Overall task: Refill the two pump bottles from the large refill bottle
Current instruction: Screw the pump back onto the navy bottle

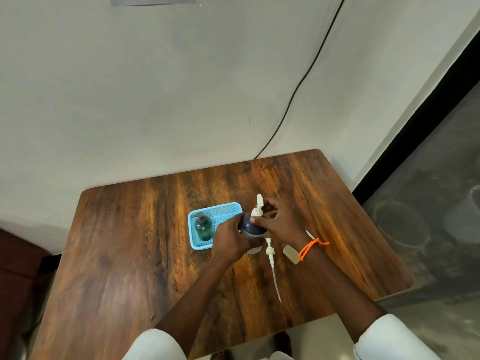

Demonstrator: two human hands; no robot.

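Centrally, on the worktop (pixel 130 255), the left hand (pixel 228 239) gripped the dark bottle (pixel 250 226), its fingers curled round the body, while the right hand (pixel 279 219) pinched the white pump (pixel 257 209) at its neck. A loose pump (pixel 271 258) lay just beside; a green pump bottle (pixel 203 226) stood in the blue basket (pixel 220 211). Judged risks: a hard twist could tip the bottle and spill soap, or knock the basket.
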